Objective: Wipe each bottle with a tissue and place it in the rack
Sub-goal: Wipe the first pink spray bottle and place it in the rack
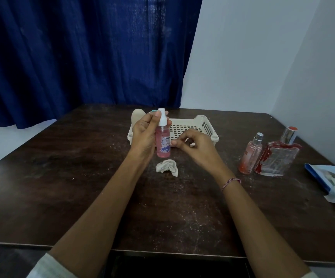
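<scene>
Looks like a plain room in someone's home: a heavy blue curtain (pixel 82 57) hangs behind a scuffed dark wooden table (pixel 62 177), bare white walls (pixel 252 57) meet in the corner, and a square perfume bottle (pixel 278 160) stands near a tissue pack (pixel 332 177).

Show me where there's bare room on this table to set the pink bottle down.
Widest bare patch: the table left of the left hand. Also the strip between the tissue and the near edge. The rack floor is bare on its right part. Crowded: the right side, with the slim bottle, square bottle and tissue pack.
</scene>
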Tool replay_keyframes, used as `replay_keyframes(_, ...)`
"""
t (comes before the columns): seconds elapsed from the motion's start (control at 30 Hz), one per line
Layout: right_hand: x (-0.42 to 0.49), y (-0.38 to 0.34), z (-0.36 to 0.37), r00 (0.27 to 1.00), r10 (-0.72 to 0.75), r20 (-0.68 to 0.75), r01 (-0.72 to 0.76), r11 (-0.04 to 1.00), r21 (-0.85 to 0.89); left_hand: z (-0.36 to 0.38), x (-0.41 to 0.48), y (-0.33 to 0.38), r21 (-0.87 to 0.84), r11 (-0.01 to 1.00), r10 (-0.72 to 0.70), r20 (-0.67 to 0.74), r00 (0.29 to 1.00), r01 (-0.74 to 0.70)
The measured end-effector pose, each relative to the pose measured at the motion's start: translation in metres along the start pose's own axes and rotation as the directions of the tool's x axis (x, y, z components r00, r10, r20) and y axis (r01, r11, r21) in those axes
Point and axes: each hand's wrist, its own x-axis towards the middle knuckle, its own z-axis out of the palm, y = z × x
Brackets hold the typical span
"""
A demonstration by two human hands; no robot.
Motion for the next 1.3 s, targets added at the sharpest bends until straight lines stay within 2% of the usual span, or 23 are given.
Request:
replay_keyframes(0.03, 0.0, -0.001, 0.001, 0.999, 0.021, -0.027, -0.02, 0.999, 0.039, 0.0, 0.0, -0.001, 0.005, 1.0, 0.002, 0.007, 1.0, -0.003)
replay_keyframes(0.1, 0.001, -0.002, 0.005, 0.998, 0.063, 0.009, -0.064, 0.994, 0.091, 0.002, 0.0, -0.002, 0.006, 1.0, 0.001, 0.028, 1.0, -0.001)
replay_keyframes(0.2, -0.001, -0.002, 0.012, 0.996, 0.059, 0.074, -0.062, 0.997, 0.043, 0.005, -0.001, -0.004, -0.004, 1.0, -0.003, 0.057, 0.998, 0.003)
replay_keyframes(0.37, 0.0, -0.003, 0.018, 1.0, 0.027, 0.001, -0.027, 0.998, 0.056, 0.008, -0.004, -0.003, -0.003, 1.0, 0.007, 0.06, 0.998, -0.007)
replay_keyframes(0.43, 0.003, -0.002, 0.017, 0.998, 0.032, -0.061, -0.029, 0.998, 0.048, 0.007, -0.005, -0.004, 0.079, 0.995, 0.061, 0.048, 0.997, -0.065)
replay_keyframes(0.53, 0.009, 0.002, 0.013, 0.983, 0.044, -0.178, -0.041, 0.999, 0.021, 0.004, -0.004, -0.01, 0.311, 0.94, 0.131, 0.04, 0.991, -0.137)
replay_keyframes(0.7, 0.024, 0.014, 0.009, 0.965, 0.123, -0.233, -0.131, 0.991, -0.016, 0.002, -0.001, -0.022, 0.572, 0.814, 0.126, -0.007, 0.992, -0.1)
replay_keyframes(0.9, 0.05, 0.013, 0.015, 0.978, 0.172, -0.12, -0.182, 0.98, -0.076, 0.001, 0.0, -0.025, 0.683, 0.729, 0.05, 0.0, 0.999, -0.036)
replay_keyframes(1.1, 0.054, 0.023, 0.025, 0.961, 0.228, -0.156, -0.235, 0.972, -0.028, 0.004, -0.002, -0.025, 0.741, 0.67, 0.02, 0.018, 1.0, -0.027)
replay_keyframes(1.3, 0.057, 0.03, 0.029, 0.961, 0.213, -0.178, -0.224, 0.973, -0.045, 0.007, -0.002, -0.024, 0.752, 0.659, 0.023, 0.02, 1.0, -0.03)
